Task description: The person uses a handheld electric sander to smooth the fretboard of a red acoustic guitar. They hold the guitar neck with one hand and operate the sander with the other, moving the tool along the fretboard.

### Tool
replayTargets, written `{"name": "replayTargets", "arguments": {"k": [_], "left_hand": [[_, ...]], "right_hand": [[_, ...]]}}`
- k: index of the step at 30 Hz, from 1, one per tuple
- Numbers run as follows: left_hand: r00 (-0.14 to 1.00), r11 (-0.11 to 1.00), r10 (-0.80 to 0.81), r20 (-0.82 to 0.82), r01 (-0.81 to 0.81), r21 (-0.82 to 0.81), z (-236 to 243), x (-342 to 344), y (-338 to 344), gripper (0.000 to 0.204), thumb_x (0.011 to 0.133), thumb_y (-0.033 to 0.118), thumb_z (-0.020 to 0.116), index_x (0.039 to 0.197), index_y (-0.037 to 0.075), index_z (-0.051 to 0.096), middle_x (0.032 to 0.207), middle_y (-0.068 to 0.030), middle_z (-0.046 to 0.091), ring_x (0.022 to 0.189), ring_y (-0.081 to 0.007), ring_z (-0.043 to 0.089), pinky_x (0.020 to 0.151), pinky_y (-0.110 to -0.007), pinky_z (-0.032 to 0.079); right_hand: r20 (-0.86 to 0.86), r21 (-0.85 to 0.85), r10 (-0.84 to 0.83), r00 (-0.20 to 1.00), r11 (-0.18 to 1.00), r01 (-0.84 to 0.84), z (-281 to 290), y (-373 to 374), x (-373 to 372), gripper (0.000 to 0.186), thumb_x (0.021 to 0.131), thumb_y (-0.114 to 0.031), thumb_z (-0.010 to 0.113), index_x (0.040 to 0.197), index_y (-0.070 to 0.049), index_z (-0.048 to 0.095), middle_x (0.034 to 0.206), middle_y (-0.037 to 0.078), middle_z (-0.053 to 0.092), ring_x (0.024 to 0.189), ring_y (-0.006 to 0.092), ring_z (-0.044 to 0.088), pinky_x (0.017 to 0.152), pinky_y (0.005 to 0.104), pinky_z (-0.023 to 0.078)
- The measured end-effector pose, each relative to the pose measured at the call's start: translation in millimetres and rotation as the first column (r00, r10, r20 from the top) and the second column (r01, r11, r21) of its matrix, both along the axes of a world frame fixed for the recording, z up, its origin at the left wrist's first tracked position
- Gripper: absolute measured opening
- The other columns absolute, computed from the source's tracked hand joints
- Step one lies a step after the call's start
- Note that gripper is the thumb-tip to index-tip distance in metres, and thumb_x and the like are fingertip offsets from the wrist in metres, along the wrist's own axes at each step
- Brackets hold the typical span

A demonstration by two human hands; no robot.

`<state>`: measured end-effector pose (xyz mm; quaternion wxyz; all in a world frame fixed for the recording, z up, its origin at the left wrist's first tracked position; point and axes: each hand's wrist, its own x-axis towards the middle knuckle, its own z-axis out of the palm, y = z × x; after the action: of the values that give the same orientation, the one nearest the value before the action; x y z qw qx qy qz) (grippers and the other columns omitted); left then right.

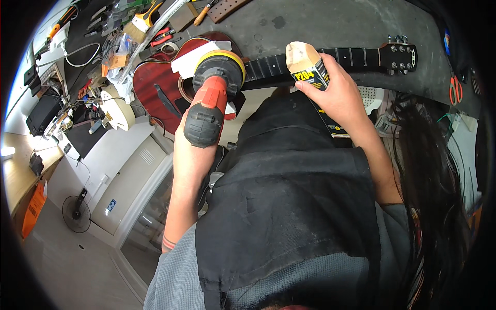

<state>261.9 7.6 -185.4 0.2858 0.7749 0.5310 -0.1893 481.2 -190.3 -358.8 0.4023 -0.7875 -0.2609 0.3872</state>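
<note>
My left hand (pixel 184 138) is wrapped round a red and black power polisher (pixel 211 95), its fingers mostly hidden behind the tool. The polisher's round, yellow-edged pad (pixel 225 53) is over a red acoustic guitar (pixel 155 88), near its soundhole; I cannot tell whether they touch. White paper (pixel 195 61) lies on the guitar body. In my right hand (pixel 338 90) is a tan block (pixel 301 56) in a black wrapper with yellow print. Held in front of the dark fretted neck (pixel 356 58), the block hides part of it. The headstock (pixel 403 56) points right.
Red-handled scissors (pixel 455 90) lie at the far right of the grey bench (pixel 320 23). Brushes, pliers, plastic bags and cables crowd the back left. A small black fan (pixel 76 213) stands at lower left. Dark hair hangs at right.
</note>
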Motion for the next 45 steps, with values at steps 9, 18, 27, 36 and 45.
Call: {"name": "replayTargets", "arguments": {"k": [9, 18, 27, 36, 45], "left_hand": [[1.0, 1.0, 0.022, -0.018, -0.022, -0.007, 3.1, -5.0, -11.7, 0.057, 0.101, 0.001, 0.078, 0.157, 0.004, 0.068, 0.137, -0.0178, 0.08, 0.125, -0.0314, 0.078, 0.113, -0.043, 0.058], [0.999, 1.0, 0.023, -0.023, -0.023, -0.016, -0.1, -20.3, -21.9, 0.049, 0.1, 0.012, 0.084, 0.145, 0.0, 0.07, 0.128, -0.025, 0.083, 0.125, -0.0412, 0.081, 0.11, -0.046, 0.06], [0.999, 1.0, -0.023, -0.027, 0.024, 0.02, -3.5, -35.6, -34.2, 0.053, 0.102, 0.017, 0.082, 0.15, 0.0, 0.066, 0.132, -0.0269, 0.081, 0.127, -0.0464, 0.079, 0.111, -0.049, 0.06], [0.999, 1.0, 0.002, -0.05, -0.002, 0.008, -6.0, -37.0, -34.2, 0.062, 0.1, 0.018, 0.085, 0.155, -0.004, 0.064, 0.135, -0.0313, 0.08, 0.132, -0.0452, 0.078, 0.113, -0.047, 0.06], [0.992, 0.999, 0.028, 0.123, -0.03, 0.013, -3.2, -22.8, -17.4, 0.056, 0.099, 0.001, 0.081, 0.153, 0.002, 0.07, 0.126, -0.0112, 0.081, 0.112, -0.023, 0.077, 0.101, -0.038, 0.06]], "right_hand": [[0.005, -0.015, 0.026, 1.0, 1.0, -0.026, 2.2, 1.7, 1.2, 0.076, 0.094, -0.041, 0.095, 0.151, 0.0, 0.067, 0.133, 0.025, 0.081, 0.123, 0.0439, 0.079, 0.104, 0.0501, 0.062], [0.006, -0.023, 0.027, 1.0, 0.999, -0.027, 0.2, 1.0, 0.2, 0.078, 0.094, -0.042, 0.095, 0.153, 0.001, 0.066, 0.136, 0.026, 0.08, 0.125, 0.0444, 0.079, 0.106, 0.05, 0.061], [0.023, -0.057, 0.047, 0.999, 0.997, -0.046, -3.2, 2.0, -0.9, 0.082, 0.094, -0.048, 0.095, 0.153, 0.001, 0.066, 0.138, 0.026, 0.079, 0.127, 0.0449, 0.078, 0.107, 0.0503, 0.061], [0.023, -0.057, 0.033, 0.999, 0.998, -0.032, -4.6, 1.0, -2.9, 0.082, 0.093, -0.048, 0.095, 0.153, 0.0, 0.066, 0.136, 0.026, 0.08, 0.126, 0.0439, 0.078, 0.106, 0.0499, 0.061], [-0.034, -0.035, 0.035, 0.999, 0.999, -0.036, -5.1, -2.5, 1.7, 0.082, 0.092, -0.047, 0.096, 0.152, 0.001, 0.066, 0.135, 0.025, 0.08, 0.124, 0.0424, 0.079, 0.105, 0.0493, 0.061]]}}
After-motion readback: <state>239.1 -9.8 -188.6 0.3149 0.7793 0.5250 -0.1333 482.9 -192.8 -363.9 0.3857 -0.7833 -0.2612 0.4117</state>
